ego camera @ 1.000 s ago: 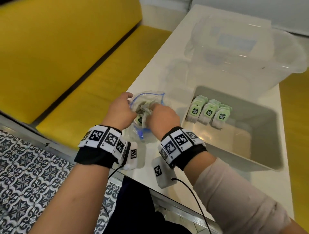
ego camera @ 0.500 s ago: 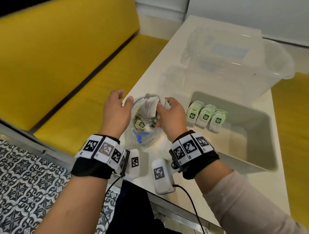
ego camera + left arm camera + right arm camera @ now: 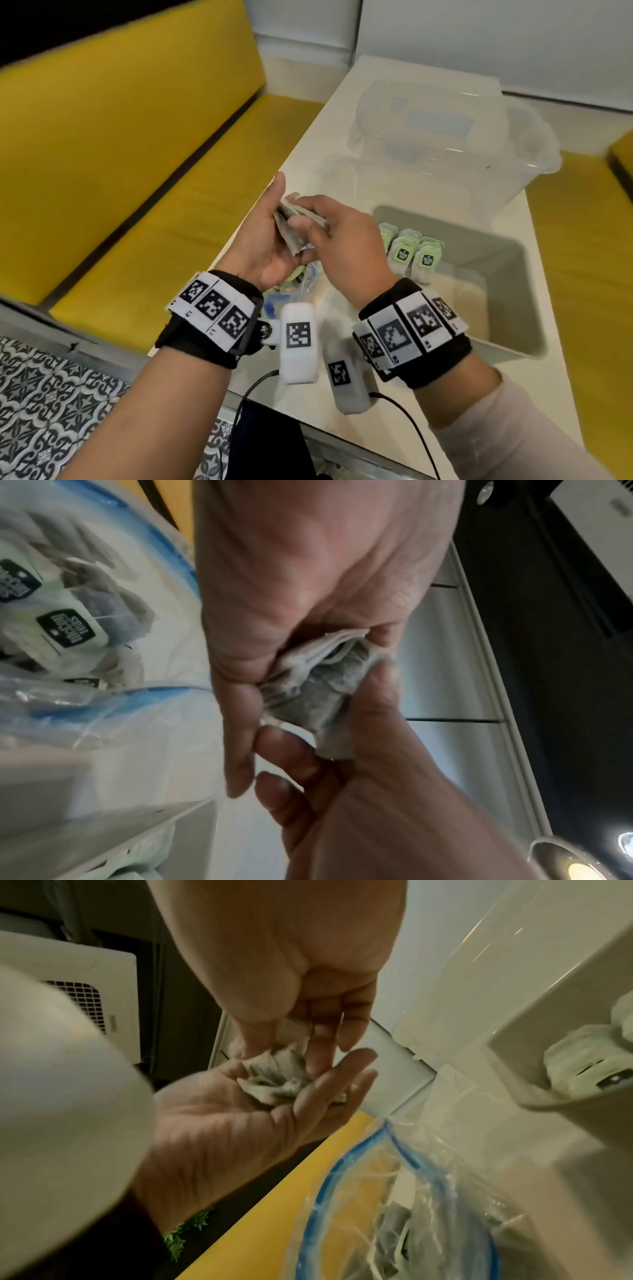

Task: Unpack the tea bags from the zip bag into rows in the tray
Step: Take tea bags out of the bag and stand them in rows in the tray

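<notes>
A small stack of tea bags (image 3: 290,229) is held above the table's near edge. My left hand (image 3: 270,240) cups the stack in its palm and curved fingers, seen close in the left wrist view (image 3: 318,685). My right hand (image 3: 337,233) pinches the same stack (image 3: 274,1081) from the right with thumb and fingertips (image 3: 320,1042). The clear zip bag (image 3: 303,279) with a blue seal lies open just below my hands, with more tea bags (image 3: 67,627) inside. To the right, the grey tray (image 3: 507,274) holds green-tagged tea bags (image 3: 412,255) upright in its far-left corner.
A large clear plastic bin (image 3: 452,137) stands on the white table (image 3: 325,137) behind the tray. A yellow bench (image 3: 120,154) runs along the left. The table's near edge is close to my wrists, above a patterned tile floor (image 3: 51,394).
My right hand has drawn a stack of tea bags out of the zip bag. Both hands have risen off the bag, and the left hand has let go of it to hold the stack.
</notes>
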`<move>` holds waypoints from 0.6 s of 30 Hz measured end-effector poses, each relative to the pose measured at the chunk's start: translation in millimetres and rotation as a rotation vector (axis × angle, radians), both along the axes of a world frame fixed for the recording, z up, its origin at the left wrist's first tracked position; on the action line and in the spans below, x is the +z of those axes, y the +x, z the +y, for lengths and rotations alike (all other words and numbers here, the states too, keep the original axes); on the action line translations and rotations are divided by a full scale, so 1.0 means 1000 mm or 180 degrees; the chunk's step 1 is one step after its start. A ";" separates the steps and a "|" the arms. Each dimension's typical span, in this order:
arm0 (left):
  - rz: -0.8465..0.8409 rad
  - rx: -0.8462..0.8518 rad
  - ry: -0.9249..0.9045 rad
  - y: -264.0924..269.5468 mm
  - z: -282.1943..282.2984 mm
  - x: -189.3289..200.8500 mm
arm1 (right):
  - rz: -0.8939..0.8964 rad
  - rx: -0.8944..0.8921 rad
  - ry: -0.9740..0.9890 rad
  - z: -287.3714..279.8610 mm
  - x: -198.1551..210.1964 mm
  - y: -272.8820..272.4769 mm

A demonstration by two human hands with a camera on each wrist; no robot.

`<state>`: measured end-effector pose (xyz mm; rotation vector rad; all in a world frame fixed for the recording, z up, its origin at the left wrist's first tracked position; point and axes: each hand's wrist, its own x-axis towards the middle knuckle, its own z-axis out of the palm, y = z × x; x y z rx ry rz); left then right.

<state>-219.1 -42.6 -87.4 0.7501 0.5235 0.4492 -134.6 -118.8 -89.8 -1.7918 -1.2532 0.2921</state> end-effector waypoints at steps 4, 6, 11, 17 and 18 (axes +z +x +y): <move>-0.0049 -0.0102 -0.0151 0.011 0.002 -0.007 | 0.0323 -0.0025 0.0021 -0.006 0.002 0.014; -0.0061 -0.0146 -0.0282 0.018 0.001 -0.007 | 0.0571 -0.0163 0.0043 -0.008 0.004 0.020; -0.0154 -0.0183 -0.0597 0.031 0.000 -0.009 | 0.1681 -0.0481 0.0132 -0.014 0.005 0.039; -0.0114 -0.0146 -0.0648 0.043 0.000 -0.013 | 0.2339 -0.0624 0.0373 -0.019 0.002 0.067; -0.0091 -0.0166 -0.0611 0.044 -0.001 -0.013 | 0.2332 -0.0664 0.0399 -0.021 0.001 0.071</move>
